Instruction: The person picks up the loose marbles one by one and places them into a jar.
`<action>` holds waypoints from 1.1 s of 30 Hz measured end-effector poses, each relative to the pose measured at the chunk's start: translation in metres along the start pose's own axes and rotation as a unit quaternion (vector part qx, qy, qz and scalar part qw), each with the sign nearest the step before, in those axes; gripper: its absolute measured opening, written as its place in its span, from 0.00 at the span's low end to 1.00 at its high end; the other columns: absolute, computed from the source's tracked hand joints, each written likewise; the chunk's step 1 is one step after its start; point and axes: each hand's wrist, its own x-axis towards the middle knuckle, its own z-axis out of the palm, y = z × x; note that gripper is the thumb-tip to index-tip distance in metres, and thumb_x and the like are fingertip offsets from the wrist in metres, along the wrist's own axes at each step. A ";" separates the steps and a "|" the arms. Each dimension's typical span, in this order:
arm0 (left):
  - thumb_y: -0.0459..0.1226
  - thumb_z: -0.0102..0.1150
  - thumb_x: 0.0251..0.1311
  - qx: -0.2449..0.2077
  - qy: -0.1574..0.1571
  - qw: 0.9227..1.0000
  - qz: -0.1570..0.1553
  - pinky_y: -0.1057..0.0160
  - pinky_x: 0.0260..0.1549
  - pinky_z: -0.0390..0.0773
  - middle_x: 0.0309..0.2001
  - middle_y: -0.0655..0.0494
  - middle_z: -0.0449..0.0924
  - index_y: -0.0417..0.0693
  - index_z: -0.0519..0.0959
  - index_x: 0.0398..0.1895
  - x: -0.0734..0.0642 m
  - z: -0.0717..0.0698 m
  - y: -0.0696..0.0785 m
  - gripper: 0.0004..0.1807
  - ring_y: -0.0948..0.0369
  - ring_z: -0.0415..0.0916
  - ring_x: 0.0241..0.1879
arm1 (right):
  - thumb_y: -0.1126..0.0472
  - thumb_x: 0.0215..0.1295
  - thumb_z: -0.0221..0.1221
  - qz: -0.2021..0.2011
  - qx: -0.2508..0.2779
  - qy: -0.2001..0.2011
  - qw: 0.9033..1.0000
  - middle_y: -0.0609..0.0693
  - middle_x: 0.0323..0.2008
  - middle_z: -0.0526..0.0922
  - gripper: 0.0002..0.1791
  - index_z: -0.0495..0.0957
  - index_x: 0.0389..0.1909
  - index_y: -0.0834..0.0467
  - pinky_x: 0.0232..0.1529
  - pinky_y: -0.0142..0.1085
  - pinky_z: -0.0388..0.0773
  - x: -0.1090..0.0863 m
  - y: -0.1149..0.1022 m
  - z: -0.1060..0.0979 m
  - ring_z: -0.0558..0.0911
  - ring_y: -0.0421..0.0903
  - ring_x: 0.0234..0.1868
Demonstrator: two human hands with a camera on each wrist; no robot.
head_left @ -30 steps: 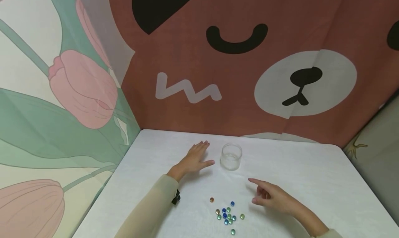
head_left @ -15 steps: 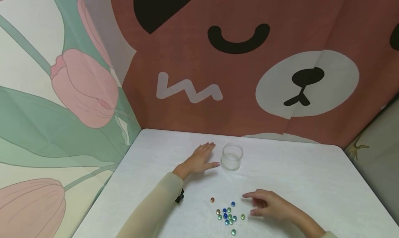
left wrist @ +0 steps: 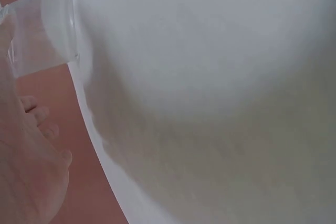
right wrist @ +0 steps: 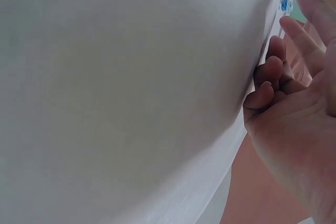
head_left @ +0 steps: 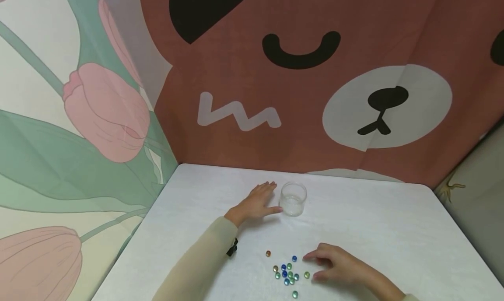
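A clear glass cup [head_left: 293, 199] stands upright toward the back of the white table. My left hand [head_left: 257, 203] is just left of it, fingers straight and spread, thumb tip right at the cup's side. In the left wrist view, the cup [left wrist: 44, 32] appears beyond the thumb and palm. Several small glass marbles [head_left: 290, 274] in blue, green and amber lie loosely grouped in front of the cup. At their right edge, my right hand [head_left: 338, 266] holds nothing, index finger and thumb apart. Nearest to it are a yellow-green marble [head_left: 306, 275] and a blue marble [head_left: 294, 258].
The white table [head_left: 386, 222] meets a brown bear-print backdrop [head_left: 299, 143] behind and a tulip-print cloth [head_left: 106, 113] at the left. A black band [head_left: 232, 247] shows at the left wrist. One amber marble [head_left: 268, 253] lies apart from the group.
My left hand has moved right until its thumb is at the cup. My right hand has come down and left to the marbles. Cup and marbles stay put.
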 end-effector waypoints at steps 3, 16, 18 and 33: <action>0.70 0.49 0.64 -0.003 0.001 1.000 0.003 0.53 0.80 0.42 0.82 0.53 0.48 0.49 0.49 0.82 0.002 0.002 0.001 0.54 0.56 0.40 0.81 | 0.44 0.60 0.70 0.022 -0.005 -0.010 1.000 0.35 0.35 0.75 0.24 0.84 0.56 0.48 0.34 0.25 0.71 0.002 -0.003 0.001 0.71 0.30 0.36; 0.73 0.50 0.60 0.007 -0.009 1.000 -0.009 0.53 0.80 0.39 0.82 0.54 0.45 0.49 0.49 0.82 0.009 0.003 0.009 0.57 0.56 0.36 0.81 | 0.46 0.58 0.72 0.075 0.020 -0.035 0.996 0.35 0.37 0.75 0.22 0.86 0.53 0.45 0.36 0.28 0.73 0.007 -0.010 0.004 0.72 0.32 0.37; 0.74 0.51 0.59 0.009 -0.010 1.000 -0.011 0.53 0.80 0.39 0.82 0.54 0.46 0.49 0.49 0.82 0.010 0.003 0.011 0.58 0.56 0.36 0.81 | 0.46 0.58 0.72 0.075 0.016 -0.033 0.997 0.35 0.37 0.75 0.22 0.86 0.53 0.45 0.37 0.28 0.73 0.007 -0.009 0.005 0.72 0.31 0.37; 0.73 0.56 0.57 0.034 0.000 0.999 -0.006 0.56 0.80 0.42 0.81 0.51 0.50 0.47 0.51 0.81 0.016 0.005 0.021 0.59 0.54 0.40 0.81 | 0.46 0.59 0.71 0.033 0.032 -0.033 0.998 0.33 0.37 0.76 0.17 0.88 0.49 0.45 0.37 0.27 0.75 0.009 -0.005 0.009 0.73 0.30 0.37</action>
